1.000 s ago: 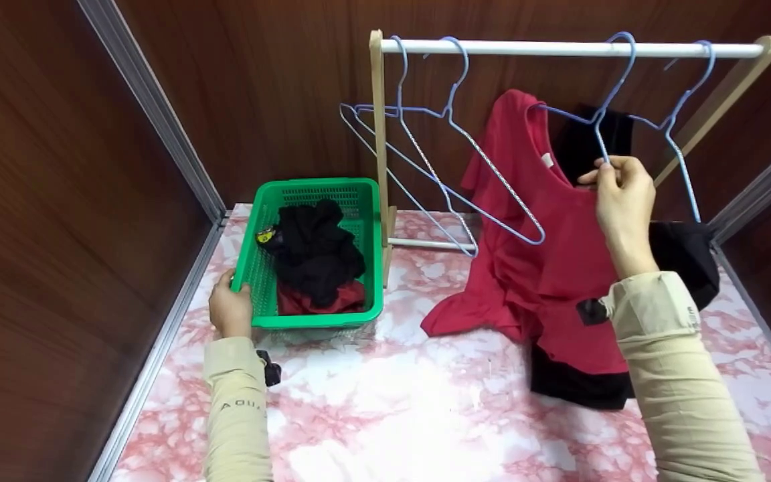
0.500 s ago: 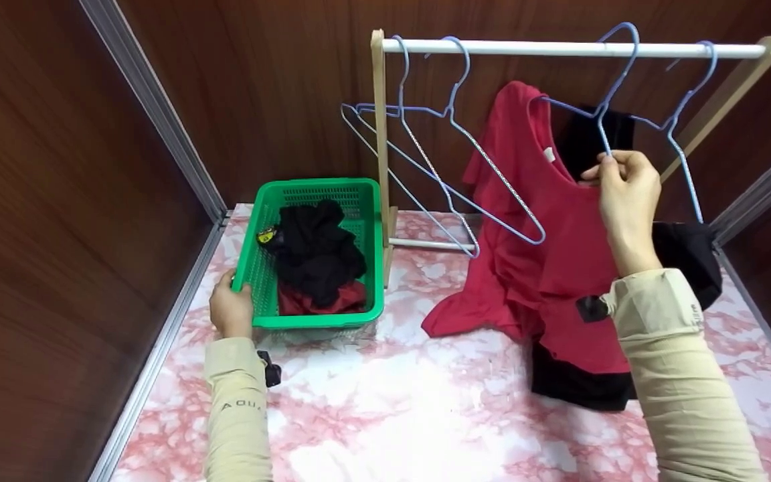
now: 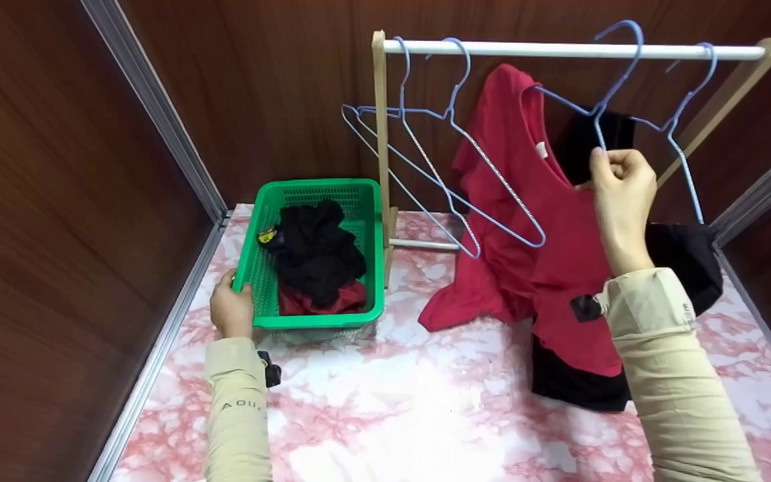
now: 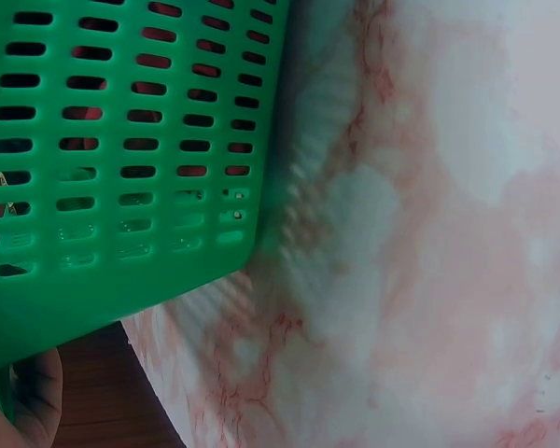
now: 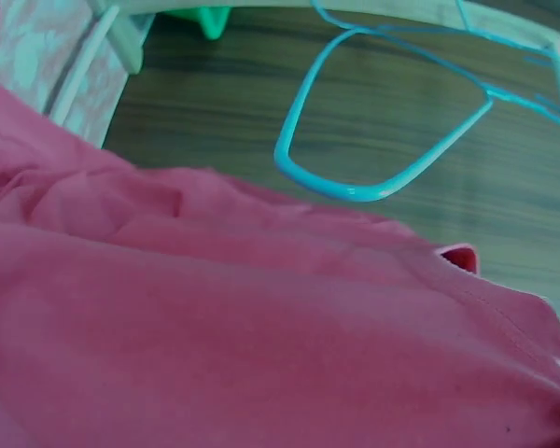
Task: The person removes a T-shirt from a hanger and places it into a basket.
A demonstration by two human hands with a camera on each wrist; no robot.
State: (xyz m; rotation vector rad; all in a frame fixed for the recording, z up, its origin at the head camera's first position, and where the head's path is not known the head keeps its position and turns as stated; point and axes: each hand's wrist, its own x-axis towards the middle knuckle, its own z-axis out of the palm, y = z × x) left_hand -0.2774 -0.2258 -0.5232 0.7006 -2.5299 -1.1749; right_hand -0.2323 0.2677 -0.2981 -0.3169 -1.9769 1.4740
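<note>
My left hand [image 3: 231,308] grips the left rim of a green plastic basket [image 3: 318,321]; in the left wrist view its fingers curl at the basket's edge. Inside lie black clothes [image 3: 318,248] and a dark red one. On the right, my right hand [image 3: 625,201] pinches a blue wire hanger [image 3: 566,102] below its neck, together with the neckline of a red T-shirt [image 3: 526,201]. One arm of this hanger runs into the shirt's shoulder. Its hook stands higher than the other hooks, with the tip above the white rail [image 3: 533,48]. In the right wrist view the T-shirt [image 5: 215,308] fills the foreground.
Two bare blue hangers [image 3: 499,174] hang at the rail's left end. Another hanger [image 3: 683,154] hangs at the right with black clothing [image 3: 683,261] below it. A wooden post [image 3: 380,147] stands beside the basket. Brown panels enclose the marbled tabletop [image 3: 412,402].
My right hand has lifted the hanger and T-shirt slightly and brought them a little left; the hook has risen from the rail. The left hand and basket have stayed put.
</note>
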